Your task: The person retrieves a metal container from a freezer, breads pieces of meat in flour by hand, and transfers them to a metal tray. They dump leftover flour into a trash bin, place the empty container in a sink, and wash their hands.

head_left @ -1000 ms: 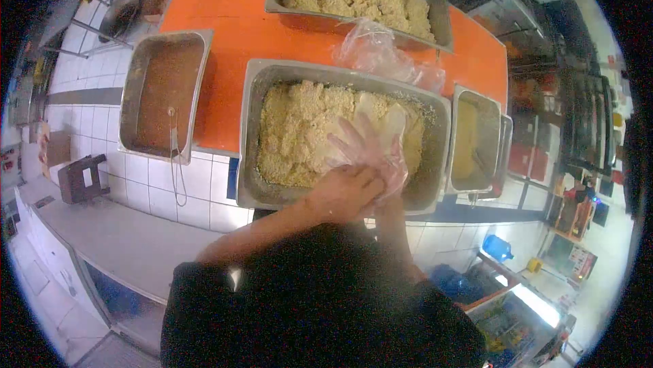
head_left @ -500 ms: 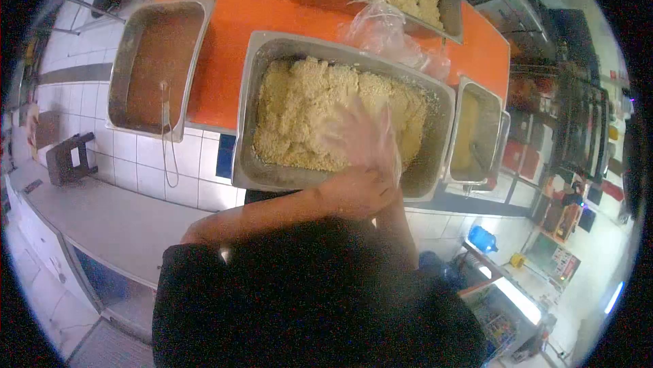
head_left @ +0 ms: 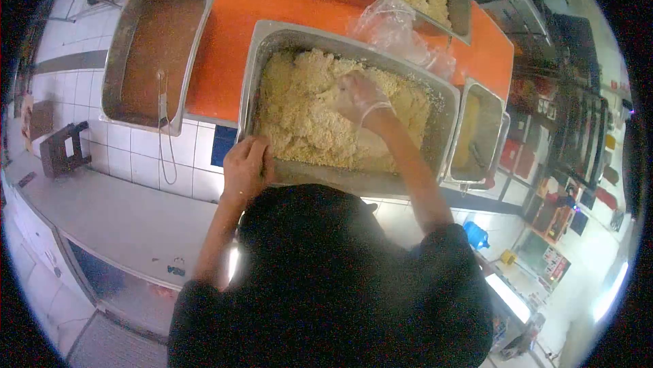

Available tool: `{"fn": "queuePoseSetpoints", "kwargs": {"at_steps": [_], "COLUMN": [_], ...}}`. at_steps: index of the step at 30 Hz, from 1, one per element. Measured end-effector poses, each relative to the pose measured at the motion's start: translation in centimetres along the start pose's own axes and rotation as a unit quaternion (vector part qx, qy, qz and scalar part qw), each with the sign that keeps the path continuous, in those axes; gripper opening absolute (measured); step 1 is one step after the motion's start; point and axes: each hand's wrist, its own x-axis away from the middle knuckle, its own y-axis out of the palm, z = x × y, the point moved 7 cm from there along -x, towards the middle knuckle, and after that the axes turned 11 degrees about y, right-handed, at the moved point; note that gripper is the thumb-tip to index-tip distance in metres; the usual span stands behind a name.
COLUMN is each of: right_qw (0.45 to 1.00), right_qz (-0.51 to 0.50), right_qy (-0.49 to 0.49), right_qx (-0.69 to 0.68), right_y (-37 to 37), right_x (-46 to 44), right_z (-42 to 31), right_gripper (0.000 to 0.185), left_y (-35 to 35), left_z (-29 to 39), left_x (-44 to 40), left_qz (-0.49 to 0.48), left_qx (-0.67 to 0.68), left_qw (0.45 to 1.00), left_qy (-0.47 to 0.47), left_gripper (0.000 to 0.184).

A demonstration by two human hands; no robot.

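Observation:
A deep metal pan (head_left: 292, 28) holds pale yellow crumbs and lumpy crumb-coated pieces (head_left: 299, 96). At the near left corner of the pan my left hand (head_left: 248, 166) is bare, with its fingers curled closed on the rim. My right hand (head_left: 360, 99) wears a clear plastic glove, loose at the wrist. It is down at the coated pieces in the middle of the pan, fingers bent inward and pressed together. Whatever lies under those fingers is hidden.
Behind the pan, a crumpled clear plastic bag (head_left: 391, 24) lies on the orange table (head_left: 235, 69). A second pan (head_left: 461, 1) of coated pieces stands at the back. Left is a pan (head_left: 204, 35) of brownish contents with a wire-handled tool (head_left: 163, 106); right, a smaller pan (head_left: 491, 106) of yellowish contents.
My hands were together over the crumbs, one with fingers spread. My left hand has moved left to the pan's near corner; my right hand has curled its fingers down at the coated pieces.

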Motion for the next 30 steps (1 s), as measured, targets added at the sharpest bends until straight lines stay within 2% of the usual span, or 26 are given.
{"fn": "queuePoseSetpoints", "kwargs": {"at_steps": [1,3,4,6,9,10,12,13,14,15,16,18,19,22,24,26,27,28,29,30], "right_qw": [1.000,0.990,0.991,0.999,0.997,0.998,0.974,0.975,0.989,0.995,0.995,0.995,0.994,0.990,0.987,0.984,0.984,0.984,0.986,0.986], "right_qz": [0.000,-0.134,-0.131,-0.001,-0.020,-0.008,-0.187,-0.180,-0.105,-0.031,-0.026,0.010,0.033,0.107,0.139,0.155,0.155,0.149,0.135,0.135], "right_qy": [-0.002,0.030,0.027,0.008,0.027,0.025,0.125,0.127,0.105,0.081,0.080,0.096,0.100,0.088,0.072,0.051,0.041,0.031,0.026,0.025], "right_qx": [-0.001,-0.014,-0.012,-0.042,-0.064,-0.063,0.028,0.029,-0.014,-0.056,-0.055,-0.033,-0.022,0.013,0.039,0.066,0.079,0.089,0.092,0.091], "right_y": [-0.5,-0.1,0.6,1.7,2.4,0.4,-2.0,-2.5,-4.0,-5.6,-7.5,-11.5,-13.7,-19.1,-21.3,-22.4,-22.5,-22.4,-22.2,-22.4], "right_x": [0.1,1.0,1.3,2.1,2.6,2.7,3.8,5.1,6.1,6.5,6.0,5.2,4.5,-0.5,-5.9,-12.7,-16.2,-19.6,-22.4,-24.0], "right_z": [-0.2,-0.4,0.0,1.1,1.5,0.4,-1.3,-1.2,-1.1,-0.9,-0.9,-0.7,-0.4,0.7,1.8,2.7,2.9,3.0,3.0,2.4], "right_gripper": [0.051,0.050,0.050,0.047,0.044,0.044,0.041,0.041,0.040,0.039,0.039,0.042,0.043,0.047,0.049,0.052,0.053,0.054,0.056,0.056], "left_y": [0.0,-0.1,0.0,-0.1,0.8,2.0,2.3,1.0,0.2,1.2,1.4,0.6,1.1,3.0,2.0,2.6,3.7,4.9,5.3,4.8], "left_z": [0.4,0.9,0.8,0.7,-0.1,-1.7,-2.4,-0.8,0.5,-1.0,-1.7,-0.2,-0.6,-3.1,-1.8,-3.1,-5.2,-6.6,-6.7,-6.4], "left_x": [0.0,0.0,0.0,-0.1,1.0,1.9,1.9,0.8,0.4,1.2,1.3,0.4,1.0,2.8,1.9,3.0,4.2,5.7,6.0,5.3], "left_qz": [-0.003,-0.003,-0.010,-0.012,0.030,0.003,-0.023,-0.009,0.006,0.019,0.043,-0.012,-0.009,-0.036,-0.088,-0.085,-0.091,-0.092,-0.092,-0.049], "left_qx": [-0.014,-0.028,-0.026,-0.027,-0.050,0.022,0.093,0.018,-0.058,0.024,0.104,-0.011,-0.013,0.094,-0.020,0.005,0.128,0.247,0.247,0.191], "left_qw": [1.000,0.998,0.999,0.999,0.996,1.000,0.994,1.000,0.997,0.999,0.990,1.000,0.999,0.993,0.996,0.996,0.971,0.910,0.910,0.947], "left_qy": [0.028,0.054,0.036,0.025,0.065,-0.002,-0.062,-0.004,0.053,-0.015,-0.083,0.024,0.028,-0.066,-0.020,-0.037,-0.181,-0.319,-0.320,-0.255], "left_gripper": [0.019,0.019,0.019,0.019,0.018,0.016,0.015,0.014,0.014,0.015,0.015,0.020,0.020,0.023,0.031,0.026,0.028,0.036,0.036,0.044]}}
